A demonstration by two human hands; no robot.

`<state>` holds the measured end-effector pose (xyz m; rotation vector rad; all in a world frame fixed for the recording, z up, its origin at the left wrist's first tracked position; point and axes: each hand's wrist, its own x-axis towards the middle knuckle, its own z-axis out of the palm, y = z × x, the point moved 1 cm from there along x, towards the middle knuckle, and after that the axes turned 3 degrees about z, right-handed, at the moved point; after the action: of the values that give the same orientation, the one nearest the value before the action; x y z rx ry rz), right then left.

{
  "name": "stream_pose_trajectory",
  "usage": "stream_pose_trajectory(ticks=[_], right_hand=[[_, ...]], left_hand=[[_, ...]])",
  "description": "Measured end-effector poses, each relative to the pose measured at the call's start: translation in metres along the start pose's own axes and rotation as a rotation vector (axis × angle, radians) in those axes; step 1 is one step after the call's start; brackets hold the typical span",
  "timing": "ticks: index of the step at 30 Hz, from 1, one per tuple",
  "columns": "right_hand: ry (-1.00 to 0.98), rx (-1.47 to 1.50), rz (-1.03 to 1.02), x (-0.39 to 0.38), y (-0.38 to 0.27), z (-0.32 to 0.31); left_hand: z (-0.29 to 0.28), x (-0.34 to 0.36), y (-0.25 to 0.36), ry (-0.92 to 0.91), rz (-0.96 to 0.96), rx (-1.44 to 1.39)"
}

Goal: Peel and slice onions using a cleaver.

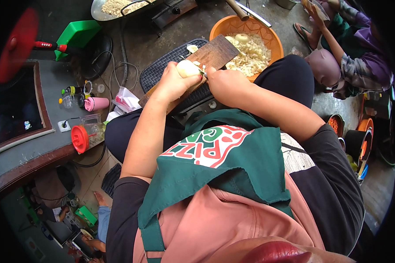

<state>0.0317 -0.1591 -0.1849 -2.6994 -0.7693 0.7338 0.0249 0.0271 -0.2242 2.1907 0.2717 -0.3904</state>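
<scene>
A peeled onion (pixel 187 68) is gripped in the curled fingers of the left hand (pixel 173 83), over the board (pixel 210 56). The right hand (pixel 226 85) is clenched on a knife (pixel 196 70) whose blade lies just beside those fingers. The onion is judged light, firm and slippery; it is best held round its sides, fingertips tucked back from the blade.

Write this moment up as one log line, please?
left hand: holds peeled onion on wooden board | right hand: grips knife, blade at onion | orange basket of chopped pieces beyond
</scene>
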Motion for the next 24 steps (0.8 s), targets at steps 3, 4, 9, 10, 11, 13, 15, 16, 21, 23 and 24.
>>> stream_pose_trajectory(ticks=[3, 4, 9, 10, 11, 13, 15, 16, 21, 23, 24], right_hand=[[-0.028, -0.045, -0.005, -0.01, -0.002, -0.006], [-0.039, -0.066, 0.005, -0.013, -0.003, -0.007], [0.023, -0.049, 0.065, 0.004, -0.004, 0.007], [0.049, -0.05, 0.078, 0.007, -0.004, 0.008], [0.052, -0.051, 0.082, 0.01, -0.003, 0.009], [0.067, -0.052, 0.074, 0.012, 0.0, 0.012], [0.061, -0.059, 0.069, 0.014, -0.001, 0.01], [0.051, -0.064, 0.061, 0.014, -0.001, 0.009], [0.009, -0.102, 0.057, -0.008, 0.007, 0.008], [-0.002, -0.099, 0.076, -0.009, 0.007, 0.014], [0.027, -0.127, 0.078, -0.004, 0.006, 0.018]], left_hand=[[0.003, -0.003, 0.002, 0.029, 0.02, 0.07], [0.002, -0.006, 0.006, 0.033, 0.019, 0.046], [0.0, -0.004, 0.012, 0.023, 0.021, 0.018], [0.0, -0.002, 0.013, 0.03, 0.002, 0.009], [0.0, 0.0, 0.013, 0.036, -0.016, 0.001], [0.003, 0.009, 0.001, 0.008, -0.003, 0.012], [0.004, 0.015, -0.006, -0.017, 0.013, 0.024], [0.004, 0.017, -0.007, -0.03, 0.014, 0.019], [0.004, 0.001, 0.014, 0.051, 0.002, 0.027], [0.003, -0.005, 0.02, 0.054, -0.002, 0.051], [0.004, -0.008, 0.021, 0.056, -0.001, 0.049]])
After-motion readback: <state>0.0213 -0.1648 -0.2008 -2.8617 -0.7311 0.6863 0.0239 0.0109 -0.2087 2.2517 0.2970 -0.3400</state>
